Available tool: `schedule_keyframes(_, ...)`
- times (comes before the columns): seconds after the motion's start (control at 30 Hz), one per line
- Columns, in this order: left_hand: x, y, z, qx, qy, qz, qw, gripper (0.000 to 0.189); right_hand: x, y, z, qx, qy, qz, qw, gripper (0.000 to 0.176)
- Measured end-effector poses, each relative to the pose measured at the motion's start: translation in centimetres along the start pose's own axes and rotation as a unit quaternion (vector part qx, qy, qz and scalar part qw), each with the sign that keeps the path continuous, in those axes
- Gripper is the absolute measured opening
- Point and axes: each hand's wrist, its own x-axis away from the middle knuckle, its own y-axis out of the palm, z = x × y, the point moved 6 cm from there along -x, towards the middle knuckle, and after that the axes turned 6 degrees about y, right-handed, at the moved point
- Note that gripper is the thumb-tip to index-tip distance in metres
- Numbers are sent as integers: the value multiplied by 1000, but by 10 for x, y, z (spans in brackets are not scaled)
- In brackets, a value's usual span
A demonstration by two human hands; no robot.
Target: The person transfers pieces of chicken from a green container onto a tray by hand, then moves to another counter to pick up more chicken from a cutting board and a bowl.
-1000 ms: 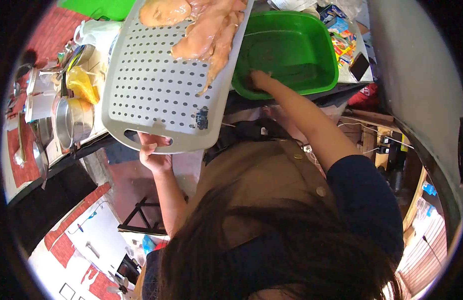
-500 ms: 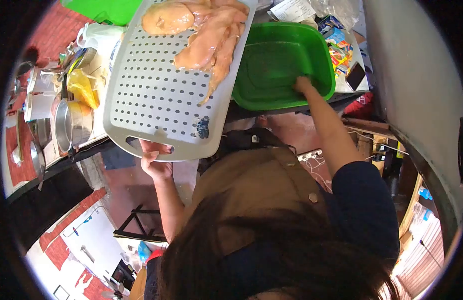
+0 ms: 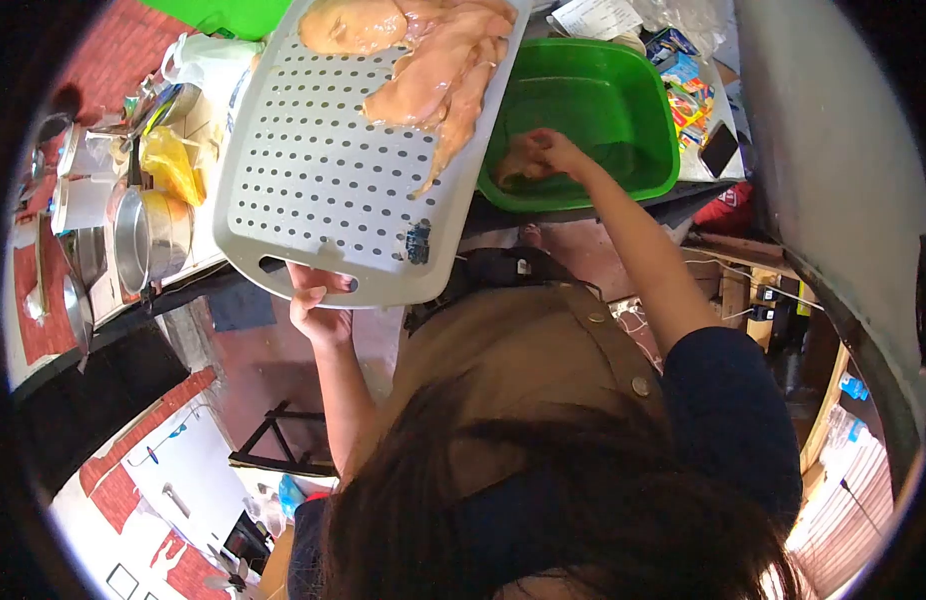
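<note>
My left hand (image 3: 322, 309) is closed around the handle slot at the near end of a grey perforated tray (image 3: 333, 190), with the thumb on top. The tray is held up at a tilt. Raw chicken breast pieces (image 3: 433, 75) lie at its far end, and one thin strip hangs toward the middle. To the right, my right hand (image 3: 545, 153) is inside a green plastic basin (image 3: 638, 135), near its left wall. Its fingers are curled together, and whatever they may hold cannot be made out. The tray's edge overlaps the basin's left rim.
A steel pot (image 3: 151, 235), a yellow plastic bag (image 3: 171, 165) and a white plastic bag (image 3: 205, 58) stand on the left counter. Right of the basin are colourful packets (image 3: 689, 105) and a phone (image 3: 719, 150). A paper slip (image 3: 595, 17) lies behind it.
My right hand has moved left across the basin, from its near right part toward its left wall. The tray has shifted slightly up and right, still in my left hand.
</note>
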Motion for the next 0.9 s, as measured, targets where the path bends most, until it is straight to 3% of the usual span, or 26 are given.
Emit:
schedule_keyframes(0.03, 0, 0, 0, 7, -3, -11, 1000, 75, 0, -13, 0, 122, -39, 83, 988, 37)
schedule_keyframes(0.13, -1, 1, 0, 21, 9, -8, 1000, 75, 18, -44, -1, 253, 8, 206, 945, 40)
schedule_keyframes(0.23, 0, 4, 0, 9, 8, 32, 999, 73, 9, -22, 2, 188, -124, 87, 970, 41)
schedule_keyframes(0.33, 0, -3, 0, 8, 1, -7, 1000, 71, 31, -3, -22, 251, -207, 82, 942, 34)
schedule_keyframes(0.43, 0, -5, 0, 5, 1, -8, 1000, 69, 14, 17, -12, 340, -160, 120, 919, 30)
schedule_keyframes(0.63, 0, 14, 3, 6, 5, 39, 999, 76, -13, 32, 2, 411, -90, 53, 906, 36)
schedule_keyframes(0.73, -1, 3, 2, 9, 8, -6, 1000, 75, -9, 29, -1, 436, -128, 43, 890, 38)
schedule_keyframes(0.83, -2, -1, 1, 3, 0, 7, 1000, 76, 25, 19, -19, 407, -160, 154, 886, 40)
schedule_keyframes(0.9, -1, -1, 0, 7, 10, 13, 1000, 76, -14, 45, 35, 491, -252, 80, 830, 41)
